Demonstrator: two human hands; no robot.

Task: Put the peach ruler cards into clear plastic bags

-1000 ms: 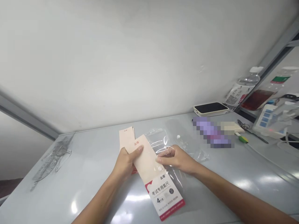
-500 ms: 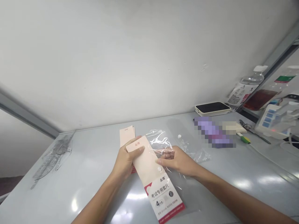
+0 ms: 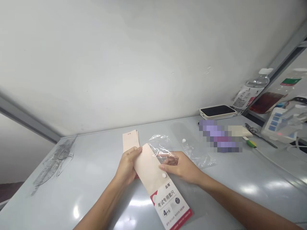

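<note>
My left hand (image 3: pixel 128 163) pinches the upper left edge of a long cardboard card (image 3: pixel 153 172), cream above, with a white and red printed panel below. The card lies tilted, its printed end toward me. A clear plastic bag (image 3: pixel 159 143) with a white snap button is gripped by my right hand (image 3: pixel 183 167), thumb near the card's right edge and fingers behind the film. How much of the card is inside the bag I cannot tell. Behind my left hand lies a small stack of similar cards (image 3: pixel 130 140), partly hidden.
Another clear bag with a snap (image 3: pixel 200 156) lies right of my right hand. Transparent rulers (image 3: pixel 55 159) lie at the left. Beyond are a phone (image 3: pixel 217 111), a blurred purple item (image 3: pixel 216 135), scissors (image 3: pixel 251 128), a cable (image 3: pixel 271 159) and a water bottle (image 3: pixel 251 89).
The card has slid down and slightly right, toward me. My left thumb has moved from the card's face back to its upper edge, and the red print at its top no longer shows.
</note>
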